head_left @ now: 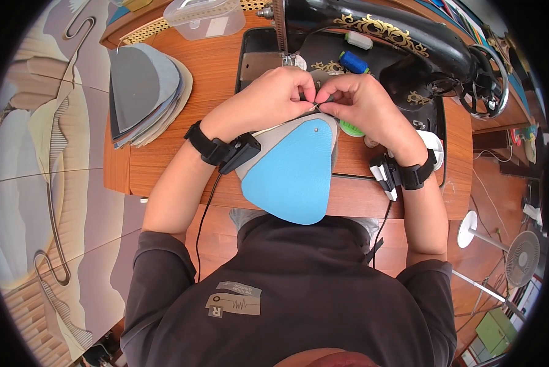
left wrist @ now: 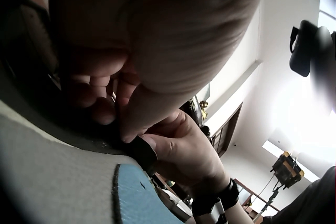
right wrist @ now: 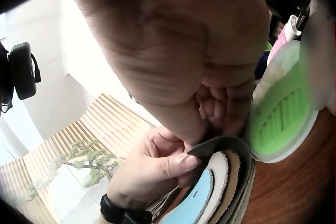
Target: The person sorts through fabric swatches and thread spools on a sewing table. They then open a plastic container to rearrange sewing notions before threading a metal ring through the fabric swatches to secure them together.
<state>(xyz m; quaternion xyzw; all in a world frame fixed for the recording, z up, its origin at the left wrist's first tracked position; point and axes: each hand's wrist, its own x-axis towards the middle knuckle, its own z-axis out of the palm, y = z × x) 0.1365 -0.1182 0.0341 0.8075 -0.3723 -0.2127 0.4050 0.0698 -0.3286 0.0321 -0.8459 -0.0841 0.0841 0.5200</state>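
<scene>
A light blue leather-like piece (head_left: 293,171), a rounded triangle with a small hole near its tip, lies on top of a stack of similar pieces that overhangs the table's front edge. At the stack's far tip my left hand (head_left: 268,95) and right hand (head_left: 363,107) meet fingertip to fingertip. Between thumbs and fingers both pinch the edge of a dark grey sheet (right wrist: 223,144), which curves up around the tip. White and brown layers (right wrist: 231,174) show between it and the blue piece in the right wrist view. The fingers partly hide the pinched edge.
A black sewing machine (head_left: 384,30) stands just beyond the hands, with a blue thread spool (head_left: 353,62) on its bed. Another stack of grey pieces (head_left: 143,85) lies at the left. A clear plastic box (head_left: 204,18) is behind; a green-and-white container (right wrist: 278,113) sits beside the right hand.
</scene>
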